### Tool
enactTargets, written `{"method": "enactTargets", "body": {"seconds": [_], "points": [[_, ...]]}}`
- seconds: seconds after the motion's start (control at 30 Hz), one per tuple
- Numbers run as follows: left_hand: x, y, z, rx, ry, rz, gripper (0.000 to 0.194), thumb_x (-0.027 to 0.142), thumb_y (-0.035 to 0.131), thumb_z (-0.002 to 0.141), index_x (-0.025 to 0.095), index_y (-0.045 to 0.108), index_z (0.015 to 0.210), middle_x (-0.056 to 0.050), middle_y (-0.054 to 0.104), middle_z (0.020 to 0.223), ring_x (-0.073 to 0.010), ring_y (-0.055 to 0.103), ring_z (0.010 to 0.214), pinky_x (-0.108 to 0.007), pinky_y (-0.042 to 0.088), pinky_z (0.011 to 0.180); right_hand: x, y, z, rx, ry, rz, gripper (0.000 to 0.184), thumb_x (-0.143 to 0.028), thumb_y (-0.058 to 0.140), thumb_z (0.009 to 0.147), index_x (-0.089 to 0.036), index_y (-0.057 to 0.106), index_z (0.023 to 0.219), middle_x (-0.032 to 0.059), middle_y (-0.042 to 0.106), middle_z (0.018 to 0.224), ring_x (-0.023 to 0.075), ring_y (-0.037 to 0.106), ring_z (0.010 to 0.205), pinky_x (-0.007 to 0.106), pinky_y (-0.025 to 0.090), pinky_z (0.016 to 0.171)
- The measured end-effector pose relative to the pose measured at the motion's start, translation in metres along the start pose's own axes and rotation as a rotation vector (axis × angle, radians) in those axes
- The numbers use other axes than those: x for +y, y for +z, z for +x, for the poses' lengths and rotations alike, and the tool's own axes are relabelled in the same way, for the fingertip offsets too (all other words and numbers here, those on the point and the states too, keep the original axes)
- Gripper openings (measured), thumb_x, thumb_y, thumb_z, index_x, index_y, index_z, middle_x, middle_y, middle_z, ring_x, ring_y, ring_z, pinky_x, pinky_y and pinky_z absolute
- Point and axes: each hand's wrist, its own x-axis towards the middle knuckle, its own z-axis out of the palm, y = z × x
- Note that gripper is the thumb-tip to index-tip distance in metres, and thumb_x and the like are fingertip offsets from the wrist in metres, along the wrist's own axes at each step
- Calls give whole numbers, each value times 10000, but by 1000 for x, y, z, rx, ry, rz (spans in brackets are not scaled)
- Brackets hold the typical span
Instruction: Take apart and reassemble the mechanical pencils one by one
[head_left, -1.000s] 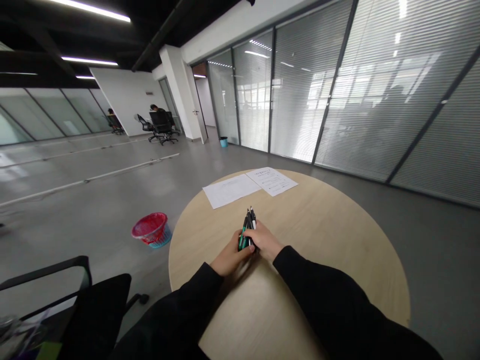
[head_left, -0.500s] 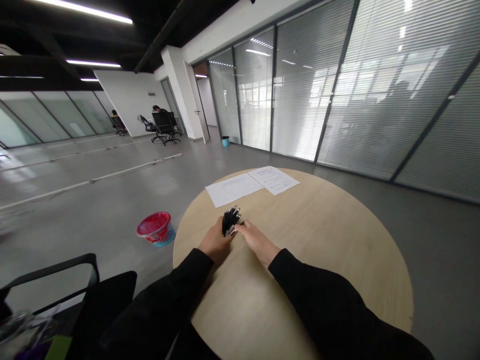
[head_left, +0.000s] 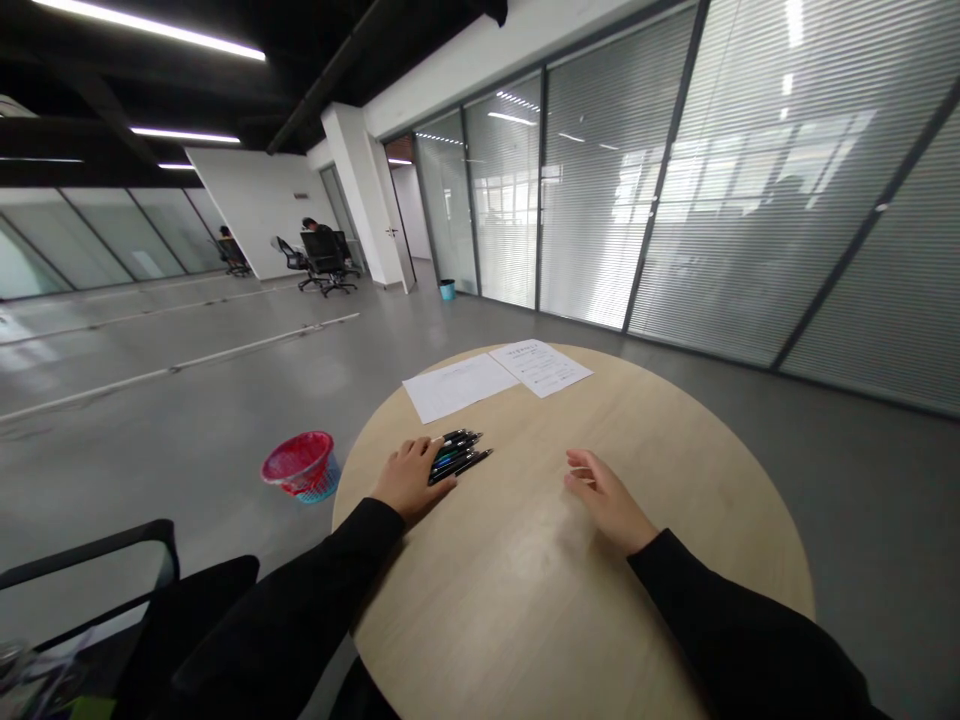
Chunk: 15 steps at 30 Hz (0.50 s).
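Observation:
Several dark pens point(head_left: 459, 453) lie in a flat bunch on the round wooden table point(head_left: 660, 440), tips pointing right. My left hand point(head_left: 409, 478) rests on their near ends, fingers laid flat over them. My right hand point(head_left: 606, 497) is well to the right of the pens, resting on its edge on the table with fingers loosely apart and nothing in it. Both arms wear black sleeves.
Two white paper sheets point(head_left: 495, 375) lie at the table's far edge. A red and blue basket point(head_left: 300, 464) sits on the floor to the left. A black chair point(head_left: 112, 610) stands at the near left. Distant people sit at desks by office chairs point(head_left: 324, 258).
The upright bunch of pens has been laid flat on the table at the left. My right hand let go and moved away to the right; my left hand now lies over the pens.

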Motion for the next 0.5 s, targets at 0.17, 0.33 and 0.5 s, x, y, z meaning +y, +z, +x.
{"method": "enactTargets", "body": {"seconds": [0.17,0.33,0.5], "points": [[-6,13,-3,-11,-12,16,759,637,522,850,236,404,1484,-138,404,1522,-373,342,1365,-489,272,1099,17,-32,-9,-11,-169,-251,441,-376,524,860,-212,527,1270,120,556,1263,254,582,1101,419,486,930],[-8,24,-3,-15,-80,-16,765,669,449,877,262,345,1517,-137,319,1579,-412,237,1434,-563,230,1107,30,-58,-11,-74,-299,-452,446,-365,501,889,-187,525,1297,137,572,1241,272,546,1168,457,422,1044],[-7,30,-3,-3,-95,-24,725,594,460,899,236,344,1518,-150,313,1577,-417,219,1445,-586,220,1120,53,-85,-3,-45,-348,-749,490,-389,541,868,-151,570,1296,177,573,1295,313,519,1216,489,391,1071]]}}
